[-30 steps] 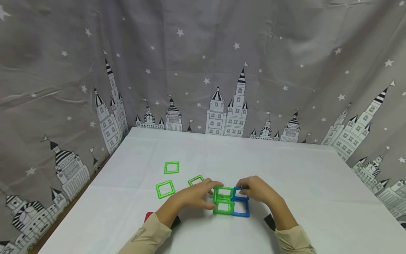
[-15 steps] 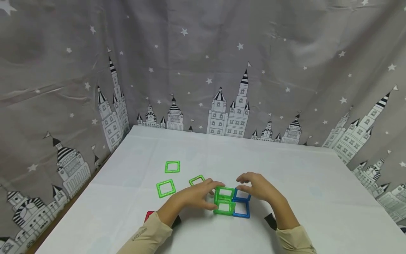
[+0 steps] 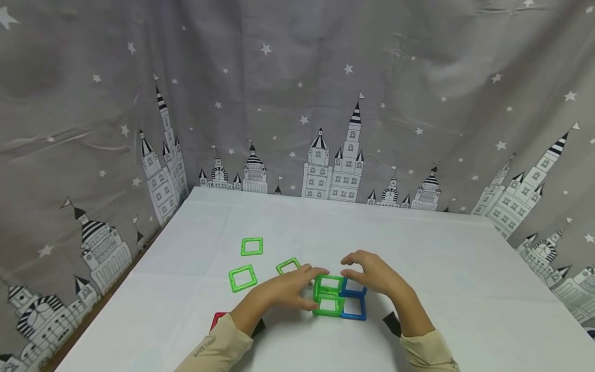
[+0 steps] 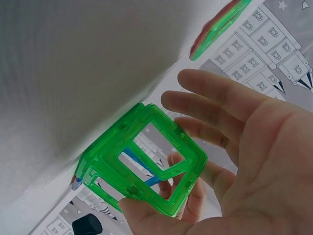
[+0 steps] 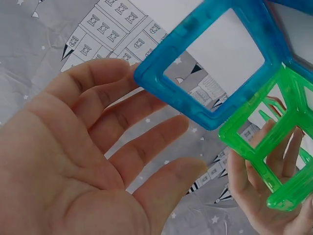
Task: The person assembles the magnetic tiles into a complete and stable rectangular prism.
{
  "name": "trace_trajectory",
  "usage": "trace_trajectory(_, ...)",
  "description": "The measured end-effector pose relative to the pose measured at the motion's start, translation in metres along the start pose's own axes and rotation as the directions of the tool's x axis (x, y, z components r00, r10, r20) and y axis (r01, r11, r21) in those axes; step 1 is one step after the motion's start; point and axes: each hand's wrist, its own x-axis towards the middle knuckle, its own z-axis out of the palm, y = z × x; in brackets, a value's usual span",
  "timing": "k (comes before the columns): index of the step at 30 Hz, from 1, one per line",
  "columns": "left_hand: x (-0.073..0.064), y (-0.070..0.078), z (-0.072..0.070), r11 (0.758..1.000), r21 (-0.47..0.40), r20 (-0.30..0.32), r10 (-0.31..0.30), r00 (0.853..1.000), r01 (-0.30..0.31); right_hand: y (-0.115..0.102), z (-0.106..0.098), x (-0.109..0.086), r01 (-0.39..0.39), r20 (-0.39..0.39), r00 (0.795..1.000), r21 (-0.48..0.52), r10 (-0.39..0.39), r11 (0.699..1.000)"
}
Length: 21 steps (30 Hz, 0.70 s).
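My left hand [image 3: 290, 288] grips the green magnetic tiles [image 3: 329, 306], which are joined into a box-like frame. In the left wrist view, the thumb lies on the near edge of a green tile [image 4: 183, 188], and the other fingers spread beside and partly behind it. Blue magnetic tiles [image 3: 355, 308] join the green ones on the right. My right hand [image 3: 378, 274] hovers just beyond the upper blue tile with relaxed, parted fingers. In the right wrist view, a fingertip passes by the corner of a blue tile [image 5: 151, 73]; whether it touches cannot be told.
Loose green square tiles lie to the left: one far back [image 3: 252, 246], one nearer [image 3: 243, 278], and one [image 3: 288, 265] partly behind the left hand. A red piece [image 3: 217, 318] peeks out by the left sleeve. A grey castle-print curtain [image 3: 279, 93] hangs behind the white table [image 3: 441, 268].
The right hand has let go of the upper blue tile and lifted slightly up and to the left, its fingers parting. The left hand and the tiles have stayed in place.
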Motion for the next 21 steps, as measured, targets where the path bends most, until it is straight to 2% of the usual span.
trace_trajectory(5,-0.002,-0.001,0.000,1.000,0.002,-0.002,0.025,1.000,-0.025,-0.010,-0.001,0.014,0.070,0.055,0.996,-0.031,-0.068,0.997)
trace_trajectory(11,-0.001,0.000,0.002,0.999,0.002,-0.001,0.052,0.999,-0.052,-0.042,-0.010,0.053,0.189,0.140,0.975,-0.115,-0.173,0.975)
trace_trajectory(14,-0.001,0.000,0.002,0.998,0.006,0.004,0.055,0.998,-0.055,-0.056,-0.012,0.069,0.231,0.200,0.960,-0.178,-0.195,0.956)
trace_trajectory(18,-0.005,0.001,-0.001,0.999,0.037,0.006,0.027,1.000,-0.027,-0.059,-0.008,0.081,0.207,0.272,0.952,-0.225,-0.142,0.952)
trace_trajectory(21,-0.009,0.001,-0.004,0.999,0.053,0.015,-0.008,1.000,0.007,-0.049,-0.001,0.079,0.131,0.307,0.950,-0.216,-0.060,0.968)
